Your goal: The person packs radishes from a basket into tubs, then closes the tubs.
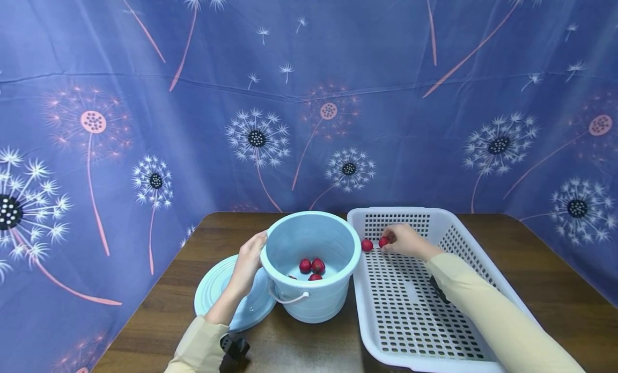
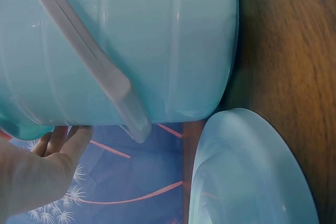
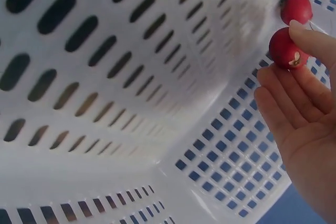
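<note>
My right hand [image 1: 407, 241] pinches a red radish [image 3: 283, 48] between thumb and fingers, low in the far left corner of the white plastic basket [image 1: 365, 330]. Right beside it lies a second radish [image 1: 367, 245]. At the left side of the light blue bucket [image 1: 314, 303], my left hand [image 1: 247, 261] holds the rim, its fingers [image 2: 79, 142] against the wall just under it. Several radishes [image 1: 305, 265] lie at the bottom of the bucket, partly hidden by the near rim. The bucket stands upright, its pale handle [image 1: 289, 299] hanging down in front.
A round light blue lid [image 1: 212, 290] lies on the wooden table [image 1: 164, 319] left of the bucket, partly under my left forearm. The basket's left edge stands close against the bucket. Behind the table hangs a blue cloth [image 1: 289, 147] with dandelion prints.
</note>
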`<action>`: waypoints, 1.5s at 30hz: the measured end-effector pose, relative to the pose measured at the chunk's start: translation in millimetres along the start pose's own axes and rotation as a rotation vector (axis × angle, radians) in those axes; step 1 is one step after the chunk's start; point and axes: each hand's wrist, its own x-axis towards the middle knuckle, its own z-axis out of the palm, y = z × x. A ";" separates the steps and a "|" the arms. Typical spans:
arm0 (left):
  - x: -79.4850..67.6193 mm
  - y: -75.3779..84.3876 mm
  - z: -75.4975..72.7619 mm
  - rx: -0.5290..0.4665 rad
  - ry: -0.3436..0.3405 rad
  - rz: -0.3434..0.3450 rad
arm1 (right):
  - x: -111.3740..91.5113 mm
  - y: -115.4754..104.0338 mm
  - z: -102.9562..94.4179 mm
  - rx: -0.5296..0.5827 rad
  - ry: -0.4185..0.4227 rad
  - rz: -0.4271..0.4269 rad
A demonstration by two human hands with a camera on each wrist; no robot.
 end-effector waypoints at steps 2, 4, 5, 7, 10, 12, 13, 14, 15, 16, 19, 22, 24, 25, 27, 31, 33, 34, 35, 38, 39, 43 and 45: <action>0.0 -0.1 0.1 0.001 -0.003 0.002 | -0.4 -0.3 -3.0 0.011 0.014 -0.010; 0.3 -0.1 0.1 -0.001 -0.005 0.005 | -0.8 -0.4 -6.5 0.029 0.027 -0.018; 0.6 -0.3 0.0 0.000 -0.007 0.005 | -0.7 -0.6 -8.0 0.037 0.032 -0.021; 0.9 -0.3 -0.2 0.001 -0.009 0.007 | -0.3 -0.9 -11.0 0.044 0.040 -0.036; 1.4 0.3 -0.3 0.001 -0.007 0.004 | 0.4 -2.4 -15.6 0.050 0.052 -0.053; 1.6 0.5 -0.5 0.005 -0.006 0.006 | 1.0 -4.2 -18.8 0.058 0.062 -0.058; 1.7 0.5 -0.6 0.005 -0.005 0.005 | 1.3 -4.9 -20.1 0.064 0.070 -0.060; 1.8 0.6 -0.6 0.007 -0.005 0.005 | 1.5 -5.7 -21.5 0.075 0.075 -0.061; 1.8 0.7 -0.7 0.006 -0.007 0.008 | 1.7 -6.5 -22.9 0.087 0.078 -0.065; 1.8 0.8 -0.9 0.004 -0.008 0.008 | 1.9 -7.4 -24.1 0.095 0.081 -0.072; 1.9 0.7 -1.5 0.000 -0.010 0.007 | 1.7 -10.9 -27.7 0.118 0.082 -0.079; 1.8 0.4 -1.9 0.001 -0.010 0.006 | 0.0 -16.4 -31.8 0.138 0.086 -0.091; 2.0 -0.1 -2.3 0.006 -0.008 0.003 | -0.6 -20.2 -33.8 0.151 0.091 -0.094; 1.9 -0.2 -2.5 0.008 -0.006 0.001 | -0.5 -22.0 -34.6 0.151 0.095 -0.098; 1.9 -0.8 -3.1 0.014 -0.005 0.002 | 0.6 -25.4 -35.4 0.147 0.102 -0.103; 1.8 -0.9 -3.7 0.017 -0.007 0.005 | 2.7 -31.6 -38.8 0.137 0.108 -0.107; 2.1 -1.0 -3.6 0.017 -0.014 0.003 | 2.9 -34.4 -41.3 0.133 0.113 -0.108; 2.3 -1.1 -3.7 0.017 -0.014 0.001 | 3.2 -35.6 -42.5 0.133 0.115 -0.111; 2.6 -1.5 -3.7 0.016 -0.015 0.001 | 3.3 -37.1 -44.0 0.130 0.121 -0.111; 3.0 -2.0 -3.7 0.016 -0.012 -0.002 | 4.3 -41.0 -48.3 0.123 0.139 -0.126; 3.2 -2.1 -3.8 0.016 -0.011 -0.004 | 4.4 -42.7 -50.0 0.120 0.145 -0.133; 3.9 -1.6 -4.5 0.012 -0.011 -0.003 | 3.2 -51.2 -57.2 0.103 0.164 -0.156; 4.0 -1.7 -4.7 0.013 -0.013 -0.004 | 1.8 -56.6 -60.5 0.095 0.171 -0.174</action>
